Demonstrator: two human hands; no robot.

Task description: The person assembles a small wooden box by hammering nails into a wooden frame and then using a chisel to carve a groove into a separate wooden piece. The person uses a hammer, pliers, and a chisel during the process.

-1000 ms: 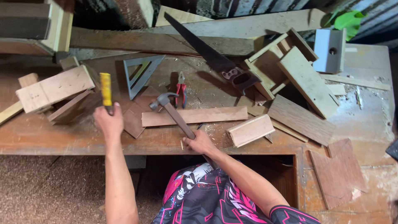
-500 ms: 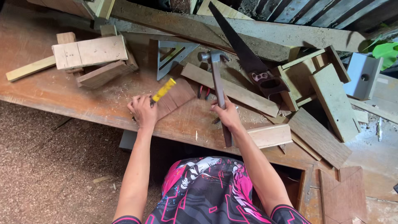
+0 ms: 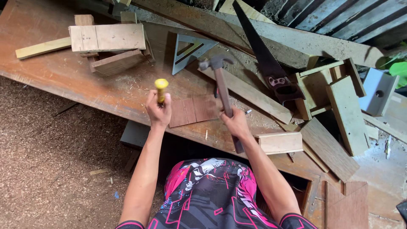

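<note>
In the head view, a yellow-handled chisel (image 3: 161, 88) is gripped in the left hand (image 3: 158, 111), fingers wrapped tight around the shaft below the yellow top, near the middle of the frame. A half second ago it was laid slantwise toward the reddish board; now it is stood nearly upright just left of that grooved reddish board (image 3: 194, 110) on the bench (image 3: 63, 76). The hammer (image 3: 220, 80) is clasped by its wooden handle in the right hand (image 3: 235, 124), and its head is now lifted clear above the wood, right of the chisel top. A striking posture is thus suggested. A handsaw (image 3: 263, 55) and a metal square (image 3: 188, 50) are seen further up.
</note>
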